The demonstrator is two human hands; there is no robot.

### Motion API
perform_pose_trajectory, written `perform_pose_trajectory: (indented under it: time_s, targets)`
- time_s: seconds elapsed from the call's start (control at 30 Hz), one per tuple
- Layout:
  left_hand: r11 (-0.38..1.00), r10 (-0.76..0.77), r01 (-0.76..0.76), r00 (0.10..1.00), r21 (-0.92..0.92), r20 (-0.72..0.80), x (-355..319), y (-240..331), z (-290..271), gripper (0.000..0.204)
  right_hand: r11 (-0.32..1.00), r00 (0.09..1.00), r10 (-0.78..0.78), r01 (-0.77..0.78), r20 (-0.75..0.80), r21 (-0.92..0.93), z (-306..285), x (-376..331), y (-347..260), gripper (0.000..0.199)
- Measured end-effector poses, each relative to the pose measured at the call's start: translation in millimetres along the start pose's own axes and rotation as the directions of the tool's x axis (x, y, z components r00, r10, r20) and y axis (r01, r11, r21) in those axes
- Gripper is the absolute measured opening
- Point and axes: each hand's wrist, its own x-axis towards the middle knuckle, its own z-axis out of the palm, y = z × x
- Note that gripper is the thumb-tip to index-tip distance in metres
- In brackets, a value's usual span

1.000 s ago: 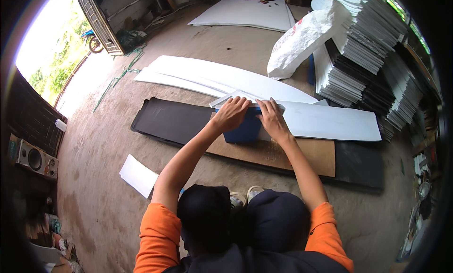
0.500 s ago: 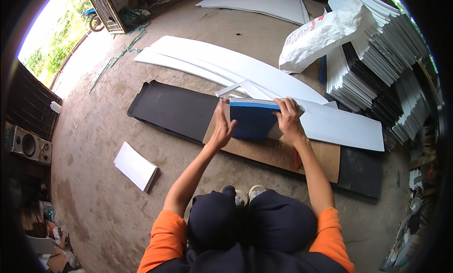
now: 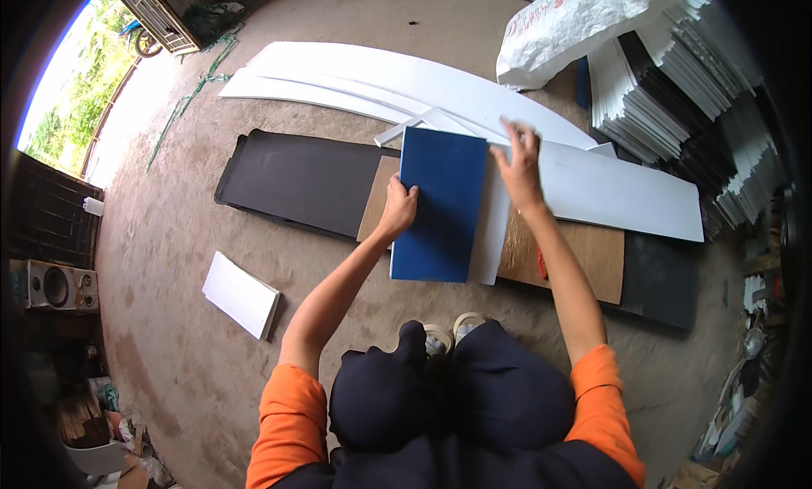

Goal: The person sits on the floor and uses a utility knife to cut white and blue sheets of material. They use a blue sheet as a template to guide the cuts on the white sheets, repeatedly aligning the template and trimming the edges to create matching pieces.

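Note:
A flat blue rectangular board [image 3: 440, 210] stands out in front of me, its broad face turned up toward me. Its left edge is gripped by my left hand [image 3: 400, 208], thumb lying on the blue face. A white panel [image 3: 492, 227] shows along the board's right side, partly behind it. My right hand [image 3: 522, 167] is raised just right of the board's upper corner, slightly blurred, its fingers apart and holding nothing. Below lie a brown wooden board [image 3: 584, 256] and a long black panel [image 3: 300, 176]. A small red-handled item [image 3: 542, 263] rests on the wood beside my right forearm.
Long white sheets [image 3: 338, 70] and a thin white strip frame [image 3: 402, 131] lie beyond. A white sack [image 3: 567, 32] sits by stacked white and black sheets [image 3: 630, 104] at right. A small white stack [image 3: 243, 296] is on the floor left; a speaker [image 3: 59, 286] stands farther left.
The blue board has swung from nearly edge-on to showing its full face. My left hand has closed on its left edge, while my right hand has let go of the top edge.

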Motion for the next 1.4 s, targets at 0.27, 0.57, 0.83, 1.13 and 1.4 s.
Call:
perform_pose_trajectory:
  time_s: [0.27,0.57,0.83,1.13,1.4]
  targets:
    - [0.831,-0.555,0.555,0.832,0.029,-0.014,38,-70,22,0.047,0.764,0.767,0.492,-0.607,0.411,0.219,82,-138,44,0.055]
    - [0.933,-0.326,0.351,0.92,0.082,-0.218,29,-67,38,0.051,0.835,0.797,0.466,-0.54,0.385,0.107,94,-147,27,0.068]
    - [0.951,-0.061,0.123,0.974,0.285,-0.219,18,-81,28,0.055,0.82,0.765,0.459,-0.561,0.451,0.117,98,-147,35,0.069]
    - [0.953,0.274,-0.266,0.961,0.142,-0.041,-29,-99,22,0.071,0.773,0.769,0.433,-0.585,0.47,0.245,99,-153,50,0.069]
    - [0.931,0.297,-0.29,0.955,0.223,-0.001,-28,-99,18,0.066,0.776,0.747,0.445,-0.597,0.494,0.203,98,-150,48,0.067]
